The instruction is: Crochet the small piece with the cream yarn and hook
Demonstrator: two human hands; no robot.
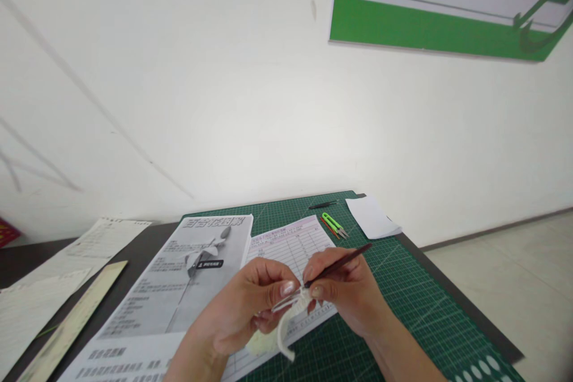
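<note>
So, the left hand (237, 304) is brought in from the bottom edge, angled up and to the right, with the thumb on top and the fingers curled under. The right hand (356, 295) is brought in from the lower right, wrist bent a bit inward, and the two sets of fingertips are nearly met over the form sheet (290, 239).

The white yarn piece (296, 308) is pinched by the left fingers, pretty snugly, and its curved end is left dangling below. The dark slim tool (344, 262) is gripped pen-style by the right fingers, its handle pointed up and to the right, with the yarn steadied by the thumb side too.

As for what's hard to see: the tool's tip is lost in the yarn, so its shape can't be told. Some of the left fingers are tucked behind the work, and a pale yellowish bundle (264, 343) is partly covered by the left hand. Both forearms are cut off by the frame, as are the printed sheet (179, 286) and the green mat (403, 286) at the bottom. The green snips (332, 222) are left in plain view beyond the right hand.
</note>
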